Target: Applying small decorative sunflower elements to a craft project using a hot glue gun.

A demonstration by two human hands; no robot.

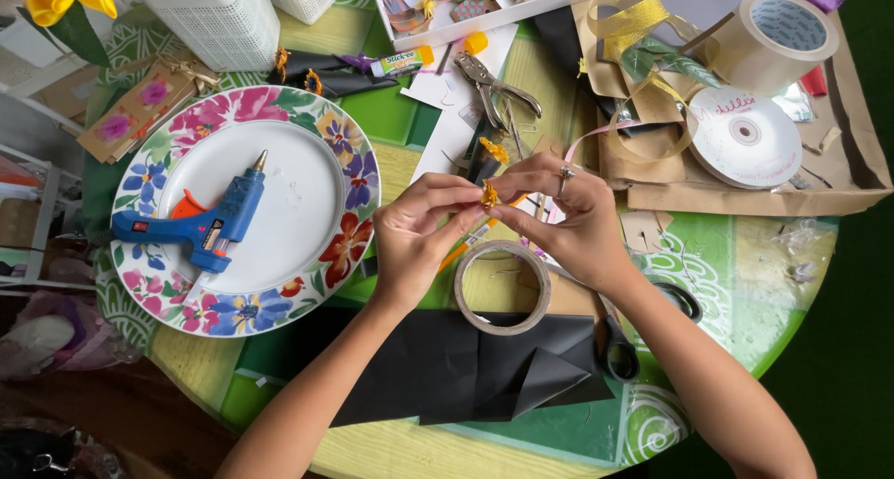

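Both of your hands pinch one small orange-yellow flower piece (490, 195): your left hand (421, 235) closes thumb and forefinger on its left side, and your right hand (566, 216), which wears a ring, closes its fingertips on the right side. You hold the piece in the air above the green table (764, 283), just over a brown tape roll (502, 287) which lies on black paper (466, 367).

It looks very light, soft and thin, so I judge it can crush or tear easily. Take it at its edges with fingertips only, with small pressure.

Around this, a pair of scissors (616, 344) lies beside your right wrist. On the left stands a flowered plate (326, 176) with a blue glue gun (200, 223) resting on it. Behind your hands are a metal hole punch (494, 80), gold ribbon (626, 18), a white ribbon spool (745, 136) and a bigger tape roll (775, 34).
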